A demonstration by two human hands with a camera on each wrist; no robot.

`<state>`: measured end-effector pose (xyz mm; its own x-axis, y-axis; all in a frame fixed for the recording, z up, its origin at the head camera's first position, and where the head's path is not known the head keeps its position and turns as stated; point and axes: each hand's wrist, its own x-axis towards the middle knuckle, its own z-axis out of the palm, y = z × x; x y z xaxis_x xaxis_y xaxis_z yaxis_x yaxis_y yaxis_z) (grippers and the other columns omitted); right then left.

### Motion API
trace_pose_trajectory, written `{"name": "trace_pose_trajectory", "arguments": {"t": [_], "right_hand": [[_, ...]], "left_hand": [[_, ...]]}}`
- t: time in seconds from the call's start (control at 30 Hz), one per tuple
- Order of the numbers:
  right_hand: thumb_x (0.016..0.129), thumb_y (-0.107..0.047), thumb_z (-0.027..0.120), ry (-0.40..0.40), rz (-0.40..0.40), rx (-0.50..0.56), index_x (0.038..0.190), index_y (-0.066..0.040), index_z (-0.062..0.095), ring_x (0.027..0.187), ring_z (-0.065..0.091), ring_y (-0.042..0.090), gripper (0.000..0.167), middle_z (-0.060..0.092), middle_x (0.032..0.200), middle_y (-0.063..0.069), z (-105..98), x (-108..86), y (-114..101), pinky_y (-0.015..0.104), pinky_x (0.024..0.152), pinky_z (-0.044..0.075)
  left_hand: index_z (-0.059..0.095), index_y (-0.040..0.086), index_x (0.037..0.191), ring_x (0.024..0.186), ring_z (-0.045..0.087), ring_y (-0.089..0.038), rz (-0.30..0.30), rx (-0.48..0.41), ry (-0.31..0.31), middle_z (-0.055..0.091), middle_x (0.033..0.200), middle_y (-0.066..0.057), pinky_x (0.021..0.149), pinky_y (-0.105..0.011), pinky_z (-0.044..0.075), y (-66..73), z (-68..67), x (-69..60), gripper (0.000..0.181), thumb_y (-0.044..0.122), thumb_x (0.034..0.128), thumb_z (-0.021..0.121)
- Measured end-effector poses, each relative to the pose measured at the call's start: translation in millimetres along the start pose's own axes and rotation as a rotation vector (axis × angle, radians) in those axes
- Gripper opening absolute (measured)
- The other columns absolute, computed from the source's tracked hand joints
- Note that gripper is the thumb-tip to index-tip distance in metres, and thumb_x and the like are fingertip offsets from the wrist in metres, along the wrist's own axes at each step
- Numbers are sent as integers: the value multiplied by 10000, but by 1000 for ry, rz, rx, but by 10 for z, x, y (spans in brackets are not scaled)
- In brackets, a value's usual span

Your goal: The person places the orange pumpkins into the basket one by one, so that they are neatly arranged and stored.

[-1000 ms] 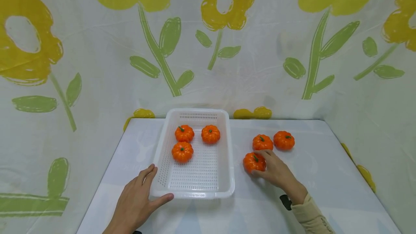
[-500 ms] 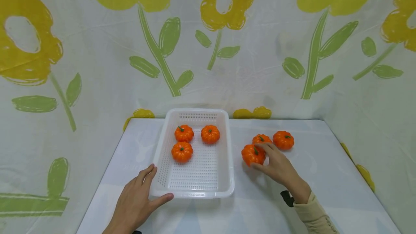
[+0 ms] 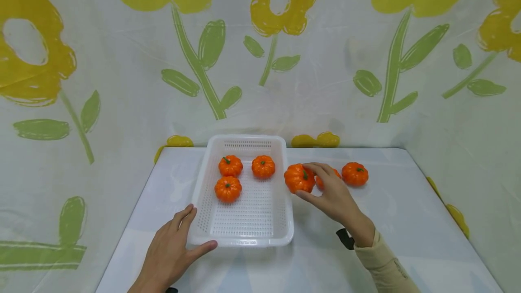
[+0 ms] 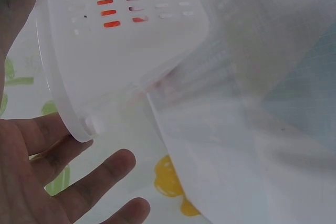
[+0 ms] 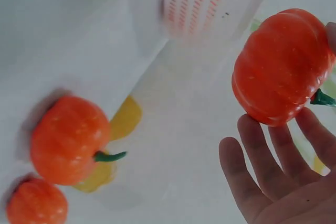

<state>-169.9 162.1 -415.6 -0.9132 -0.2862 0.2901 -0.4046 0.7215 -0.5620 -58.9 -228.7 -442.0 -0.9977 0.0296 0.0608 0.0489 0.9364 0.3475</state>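
Observation:
My right hand [image 3: 335, 198] holds a small orange pumpkin [image 3: 297, 179] with a green stem, raised off the table beside the basket's right rim. In the right wrist view the held pumpkin [image 5: 283, 66] sits between thumb and fingertips. The white perforated plastic basket [image 3: 248, 242] contains three similar pumpkins, one of them the nearer pumpkin [image 3: 228, 189]. At its near left corner rests my left hand [image 3: 167, 250], thumb and fingers spread. The left wrist view has those fingers [image 4: 97, 182] extended, some touching the basket's rim [image 4: 63, 103].
Right of the basket, two more pumpkins lie on the white table: a partly hidden pumpkin [image 3: 320, 183] behind my right hand and a far-right pumpkin [image 3: 355, 174]. A flower-patterned cloth [image 3: 325, 94] hangs behind and beside the table.
My right hand has lifted the pumpkin from the table and carried it left and away from me, to the basket's right rim. The left hand and basket stay in place.

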Motion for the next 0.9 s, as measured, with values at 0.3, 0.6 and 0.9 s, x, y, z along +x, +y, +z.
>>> {"name": "trace_pose_trajectory", "arguments": {"t": [0.3,0.6,0.9], "right_hand": [[826,-473,831,-56,-98,-57,1439,-211,531,1126,619,215,731,503,1427,5,88,289,-156,407,893,593],[844,-504,802,-90,-180,-90,1436,-166,532,1130,635,237,734,521,1417,42,243,509,-245,406,908,585],[840,-484,813,-139,-174,-123,1434,-163,549,1165,611,230,725,535,1408,41,387,627,-282,411,959,564]], "left_hand": [[480,19,1489,1249,517,-459,-21,6,-17,441,1538,-153,1036,-647,423,14,-7,3,1125,845,739,628],[469,24,1498,1265,503,-454,-22,-4,-28,430,1548,-151,1047,-650,410,12,-6,6,1131,848,739,623],[458,23,1504,1269,495,-465,-40,5,-55,415,1556,-158,1053,-657,403,19,-9,18,1171,883,721,591]]}}
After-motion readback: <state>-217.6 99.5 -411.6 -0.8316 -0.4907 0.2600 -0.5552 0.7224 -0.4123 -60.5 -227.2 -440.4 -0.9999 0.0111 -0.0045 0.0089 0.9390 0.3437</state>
